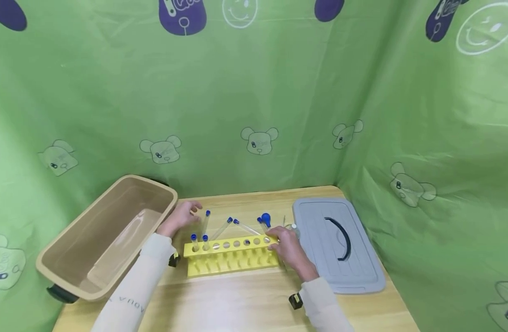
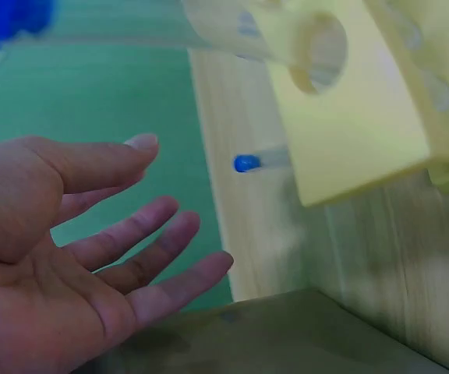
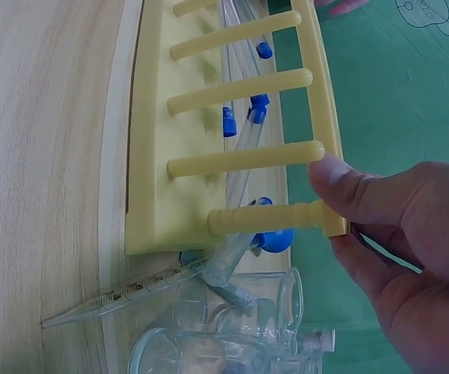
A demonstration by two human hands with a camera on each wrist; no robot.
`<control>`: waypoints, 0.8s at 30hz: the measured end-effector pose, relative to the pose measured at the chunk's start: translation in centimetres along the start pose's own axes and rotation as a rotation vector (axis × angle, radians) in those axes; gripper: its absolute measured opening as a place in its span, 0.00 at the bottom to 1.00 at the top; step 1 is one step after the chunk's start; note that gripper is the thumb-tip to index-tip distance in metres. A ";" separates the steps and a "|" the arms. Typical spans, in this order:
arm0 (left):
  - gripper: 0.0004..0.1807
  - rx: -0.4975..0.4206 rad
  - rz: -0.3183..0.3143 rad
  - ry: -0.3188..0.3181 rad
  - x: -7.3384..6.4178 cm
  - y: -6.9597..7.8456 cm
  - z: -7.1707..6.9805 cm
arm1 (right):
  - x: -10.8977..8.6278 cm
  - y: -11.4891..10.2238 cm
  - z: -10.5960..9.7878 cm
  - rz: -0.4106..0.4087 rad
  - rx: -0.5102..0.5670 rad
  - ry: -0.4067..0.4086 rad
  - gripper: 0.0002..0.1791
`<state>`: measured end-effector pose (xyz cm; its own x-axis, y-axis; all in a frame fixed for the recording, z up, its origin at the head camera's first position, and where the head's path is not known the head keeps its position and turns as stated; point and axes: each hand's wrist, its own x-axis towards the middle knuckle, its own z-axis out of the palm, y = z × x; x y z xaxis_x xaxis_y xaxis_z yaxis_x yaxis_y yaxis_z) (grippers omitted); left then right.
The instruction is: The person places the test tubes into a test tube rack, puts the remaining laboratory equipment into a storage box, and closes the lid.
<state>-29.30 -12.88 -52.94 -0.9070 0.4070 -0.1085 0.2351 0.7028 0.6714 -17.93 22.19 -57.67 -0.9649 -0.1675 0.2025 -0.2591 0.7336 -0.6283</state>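
Note:
A yellow test tube rack (image 1: 237,251) with a row of holes stands on the table. Two blue-capped test tubes (image 1: 205,238) stand upright in the holes at its left end. My right hand (image 1: 288,246) grips the right end of the rack's top plate, thumb on one side and fingers on the other in the right wrist view. Holding nothing, my left hand (image 1: 182,216) hovers beyond the rack's left end, its fingers (image 2: 182,284) loosely spread. Behind the rack lie several capped test tubes (image 1: 222,228), one nearest that hand.
A brown plastic bin (image 1: 108,235) stands at the left and its grey lid (image 1: 320,249) lies at the right. Glass beakers (image 3: 209,351), a graduated pipette (image 3: 123,298) and a blue rubber bulb (image 1: 265,219) sit by the rack's right end. Green curtains (image 1: 220,92) enclose the table.

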 end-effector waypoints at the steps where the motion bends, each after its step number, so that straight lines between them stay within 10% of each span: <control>1: 0.23 0.000 -0.004 -0.017 0.1 -0.1 0.0 | 0.0 -0.1 0.0 -0.002 -0.006 0.000 0.23; 24: 0.28 0.058 -0.221 -0.185 3.6 -2.6 1.7 | -0.4 -0.1 -0.2 0.031 -0.002 -0.010 0.24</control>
<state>-32.61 -12.27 -56.33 -0.8606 0.3363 -0.3825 0.0639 0.8164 0.5740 -17.51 22.30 -57.49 -0.9727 -0.1514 0.1759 -0.2295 0.7400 -0.6323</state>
